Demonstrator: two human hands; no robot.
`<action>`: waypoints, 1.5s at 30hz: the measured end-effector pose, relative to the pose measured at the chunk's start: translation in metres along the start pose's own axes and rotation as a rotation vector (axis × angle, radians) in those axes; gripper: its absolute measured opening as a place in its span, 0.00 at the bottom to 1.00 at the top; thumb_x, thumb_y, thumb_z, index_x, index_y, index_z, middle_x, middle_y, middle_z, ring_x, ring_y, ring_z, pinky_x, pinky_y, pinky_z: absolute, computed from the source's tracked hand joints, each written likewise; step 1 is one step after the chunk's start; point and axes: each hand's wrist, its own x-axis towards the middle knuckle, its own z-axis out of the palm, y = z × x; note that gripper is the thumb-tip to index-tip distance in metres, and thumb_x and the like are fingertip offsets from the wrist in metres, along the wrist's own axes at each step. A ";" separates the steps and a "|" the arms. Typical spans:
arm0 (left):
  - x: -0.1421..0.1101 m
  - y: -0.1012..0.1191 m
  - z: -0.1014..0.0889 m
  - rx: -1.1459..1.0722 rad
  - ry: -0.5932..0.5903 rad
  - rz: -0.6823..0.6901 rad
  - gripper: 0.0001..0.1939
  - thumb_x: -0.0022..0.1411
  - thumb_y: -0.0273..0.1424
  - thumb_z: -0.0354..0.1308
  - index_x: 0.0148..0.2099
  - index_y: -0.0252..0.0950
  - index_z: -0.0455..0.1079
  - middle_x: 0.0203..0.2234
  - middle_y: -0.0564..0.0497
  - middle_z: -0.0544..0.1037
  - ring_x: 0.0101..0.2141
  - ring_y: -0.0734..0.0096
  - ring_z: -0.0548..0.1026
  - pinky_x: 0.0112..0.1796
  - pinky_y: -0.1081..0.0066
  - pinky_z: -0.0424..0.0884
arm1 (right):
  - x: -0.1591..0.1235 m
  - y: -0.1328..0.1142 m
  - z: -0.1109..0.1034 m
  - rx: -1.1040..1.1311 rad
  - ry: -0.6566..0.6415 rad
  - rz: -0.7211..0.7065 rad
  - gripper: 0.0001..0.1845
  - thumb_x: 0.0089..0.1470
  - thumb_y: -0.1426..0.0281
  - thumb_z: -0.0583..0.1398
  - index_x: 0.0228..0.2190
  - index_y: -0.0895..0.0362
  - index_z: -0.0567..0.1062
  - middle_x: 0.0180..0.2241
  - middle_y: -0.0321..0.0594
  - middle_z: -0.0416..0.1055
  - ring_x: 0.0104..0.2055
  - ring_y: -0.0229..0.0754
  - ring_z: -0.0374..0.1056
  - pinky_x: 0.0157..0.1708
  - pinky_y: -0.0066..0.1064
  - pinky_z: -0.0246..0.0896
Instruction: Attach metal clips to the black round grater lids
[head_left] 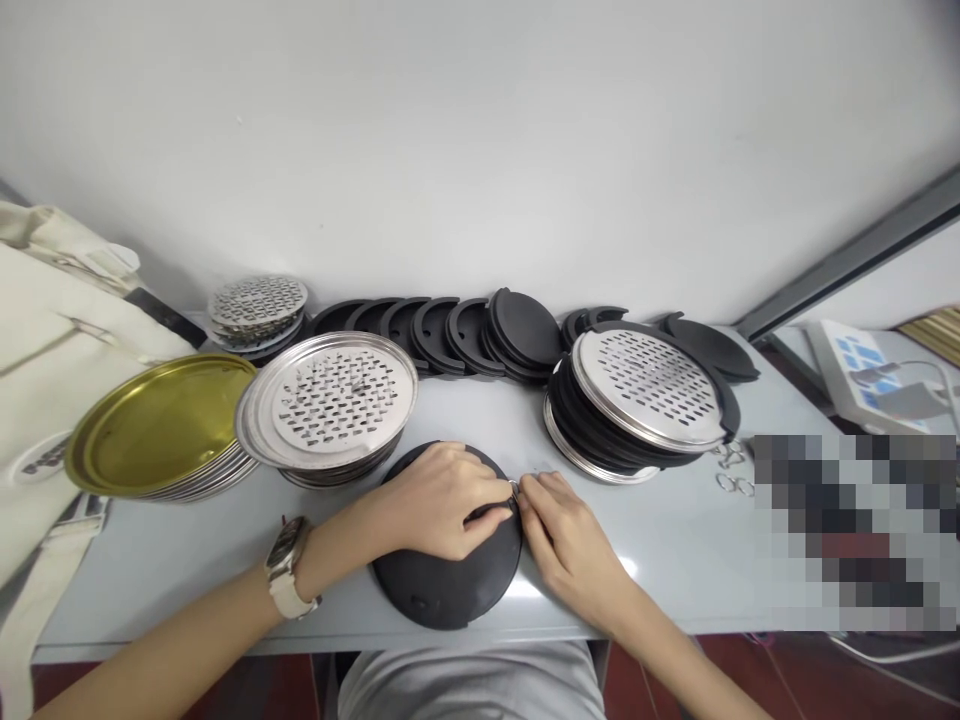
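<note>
A round black disc (450, 590) lies on the table in front of me, close to the front edge. Across its top rests my left hand (450, 500), fingers curled, with thumb and forefinger closed at the disc's right rim. At that same rim my right hand (566, 535) pinches a small metal ring (514, 490), mostly hidden by the fingertips. The two hands almost meet there. Behind my left hand stands a stack of silver perforated grater plates (337, 400). To the right, another perforated plate (649, 385) tops a stack of black and silver discs.
Gold-coloured round trays (161, 425) are stacked at the left beside a cream bag (45, 350). Black discs (529, 325) lean in a row along the wall. Several loose metal rings (726, 483) lie at right, near a blurred patch. A white power strip (859, 375) is beyond.
</note>
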 end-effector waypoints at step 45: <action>-0.007 0.006 0.000 0.030 0.064 -0.100 0.10 0.68 0.32 0.44 0.37 0.36 0.63 0.28 0.50 0.72 0.32 0.65 0.72 0.38 0.66 0.65 | -0.001 -0.005 -0.001 0.394 0.258 0.147 0.08 0.65 0.67 0.50 0.32 0.54 0.62 0.26 0.32 0.61 0.28 0.36 0.59 0.32 0.27 0.55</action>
